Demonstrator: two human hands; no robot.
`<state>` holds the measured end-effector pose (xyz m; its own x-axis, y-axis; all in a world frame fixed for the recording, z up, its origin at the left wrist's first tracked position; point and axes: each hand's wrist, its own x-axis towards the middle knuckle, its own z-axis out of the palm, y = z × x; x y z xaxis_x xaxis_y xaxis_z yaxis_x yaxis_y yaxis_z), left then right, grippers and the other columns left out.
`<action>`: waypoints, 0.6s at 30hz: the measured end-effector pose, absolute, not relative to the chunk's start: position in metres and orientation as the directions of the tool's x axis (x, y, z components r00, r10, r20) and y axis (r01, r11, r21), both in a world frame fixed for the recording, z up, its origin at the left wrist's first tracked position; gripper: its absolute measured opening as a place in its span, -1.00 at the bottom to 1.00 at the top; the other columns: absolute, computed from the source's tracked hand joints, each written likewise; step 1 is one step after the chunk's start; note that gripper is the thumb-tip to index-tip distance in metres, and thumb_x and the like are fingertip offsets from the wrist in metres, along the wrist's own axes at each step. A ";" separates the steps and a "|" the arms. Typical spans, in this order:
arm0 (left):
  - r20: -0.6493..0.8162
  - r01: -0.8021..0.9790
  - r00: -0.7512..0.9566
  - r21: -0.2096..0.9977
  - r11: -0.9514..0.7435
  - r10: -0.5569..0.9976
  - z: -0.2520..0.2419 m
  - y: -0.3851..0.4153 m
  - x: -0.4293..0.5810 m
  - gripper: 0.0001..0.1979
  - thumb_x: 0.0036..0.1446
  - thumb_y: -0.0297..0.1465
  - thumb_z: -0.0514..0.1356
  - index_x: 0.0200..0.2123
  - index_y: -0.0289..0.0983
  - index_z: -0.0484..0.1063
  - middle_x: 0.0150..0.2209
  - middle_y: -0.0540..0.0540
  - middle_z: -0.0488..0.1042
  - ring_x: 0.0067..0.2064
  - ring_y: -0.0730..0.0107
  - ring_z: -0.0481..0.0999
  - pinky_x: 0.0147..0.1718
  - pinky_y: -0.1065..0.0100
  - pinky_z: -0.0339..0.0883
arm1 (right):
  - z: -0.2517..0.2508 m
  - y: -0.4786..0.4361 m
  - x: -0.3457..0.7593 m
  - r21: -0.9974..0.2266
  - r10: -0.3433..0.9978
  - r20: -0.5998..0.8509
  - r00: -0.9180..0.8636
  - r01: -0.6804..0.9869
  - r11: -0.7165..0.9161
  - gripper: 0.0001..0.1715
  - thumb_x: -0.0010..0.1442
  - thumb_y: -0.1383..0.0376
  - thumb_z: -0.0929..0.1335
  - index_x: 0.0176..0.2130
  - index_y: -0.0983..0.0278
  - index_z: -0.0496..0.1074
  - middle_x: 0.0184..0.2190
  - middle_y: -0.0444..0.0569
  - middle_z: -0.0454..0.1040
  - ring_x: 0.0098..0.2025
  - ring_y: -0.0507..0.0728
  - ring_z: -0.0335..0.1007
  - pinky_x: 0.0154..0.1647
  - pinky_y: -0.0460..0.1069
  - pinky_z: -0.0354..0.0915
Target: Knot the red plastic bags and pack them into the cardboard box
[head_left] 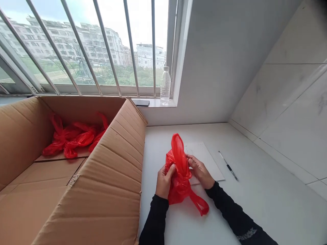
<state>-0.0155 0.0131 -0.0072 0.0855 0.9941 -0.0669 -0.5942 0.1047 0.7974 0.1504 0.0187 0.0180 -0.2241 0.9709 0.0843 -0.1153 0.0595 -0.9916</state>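
A red plastic bag (180, 183) is held up over the white table, one handle loop standing upright and the other hanging down at the lower right. My left hand (164, 180) grips the bag's left side, thumb pressed on the front. On the bag's right side my right hand (200, 172) is closed around its edge, with fingers partly behind the plastic. Several knotted red bags (79, 136) lie inside the cardboard box (117, 170) on the left.
White paper (208, 163) lies beyond my right hand, with a black pen (228, 166) to its right. A clear bottle (165, 86) and a dark flat object (141, 102) stand and lie on the sill by the barred window. Tiled wall at right.
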 end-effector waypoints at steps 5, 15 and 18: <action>-0.034 -0.409 0.195 0.905 0.113 0.980 -0.002 0.012 -0.014 -0.66 0.06 -0.21 0.32 -0.19 -0.35 0.58 -0.30 -0.14 0.62 -0.28 0.23 0.56 -0.24 0.32 0.39 | 0.014 0.013 0.155 -0.980 0.970 0.158 -0.185 -0.152 0.130 -0.62 0.22 0.07 0.39 -0.04 0.22 0.44 -0.18 0.00 0.52 -0.15 0.16 0.45 -0.09 0.04 0.36; -0.024 -0.351 0.173 0.933 0.084 0.985 0.007 0.011 -0.007 -0.57 -0.01 -0.19 0.37 -0.09 -0.28 0.53 -0.23 -0.14 0.62 -0.22 0.19 0.57 -0.22 0.31 0.43 | 0.018 0.011 0.164 -0.989 0.972 0.125 -0.198 -0.101 0.107 -0.62 0.20 0.07 0.39 -0.05 0.20 0.43 -0.17 -0.03 0.50 -0.17 0.14 0.42 -0.20 -0.02 0.37; -0.025 -0.339 0.151 0.938 0.076 0.988 0.007 0.011 -0.005 -0.55 -0.05 -0.20 0.39 -0.10 -0.29 0.53 -0.24 -0.14 0.62 -0.21 0.17 0.57 -0.25 0.32 0.43 | 0.017 0.011 0.165 -0.990 0.966 0.108 -0.233 -0.110 0.085 -0.54 0.14 0.13 0.44 0.01 0.18 0.40 -0.12 -0.02 0.50 -0.13 0.14 0.44 -0.16 -0.01 0.38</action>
